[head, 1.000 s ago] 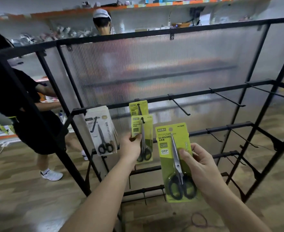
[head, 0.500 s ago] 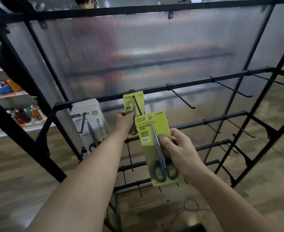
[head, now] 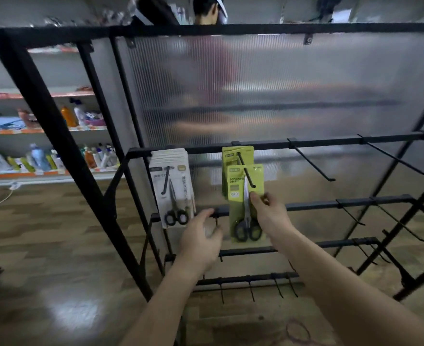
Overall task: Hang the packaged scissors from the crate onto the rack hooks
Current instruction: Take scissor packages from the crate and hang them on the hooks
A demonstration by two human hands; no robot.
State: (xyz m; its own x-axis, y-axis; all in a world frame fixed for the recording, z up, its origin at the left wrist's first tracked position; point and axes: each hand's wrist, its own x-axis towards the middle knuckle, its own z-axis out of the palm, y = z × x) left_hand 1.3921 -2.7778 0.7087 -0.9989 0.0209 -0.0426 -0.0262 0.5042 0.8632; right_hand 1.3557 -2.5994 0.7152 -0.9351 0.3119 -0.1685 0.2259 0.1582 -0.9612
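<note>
A yellow-green scissors pack [head: 240,211] hangs at the front of a black rack hook [head: 246,172], with more yellow-green packs [head: 228,158] behind it on the same hook. My right hand [head: 268,211] pinches the front pack at its middle, by the blade. My left hand [head: 201,238] hovers lower left of it with relaxed fingers and holds nothing. A stack of white scissors packs [head: 172,188] hangs on the hook to the left. The crate is out of view.
The black metal rack [head: 56,136] has a ribbed translucent back panel [head: 268,91] and several bare hooks [head: 313,163] to the right and on lower bars. Store shelves with bottles [head: 56,158] stand far left. A person [head: 208,10] stands behind the rack.
My right hand has slid the yellow-green pack onto the hook. My left hand let go of the hanging packs and dropped lower left. The view shifted right and down.
</note>
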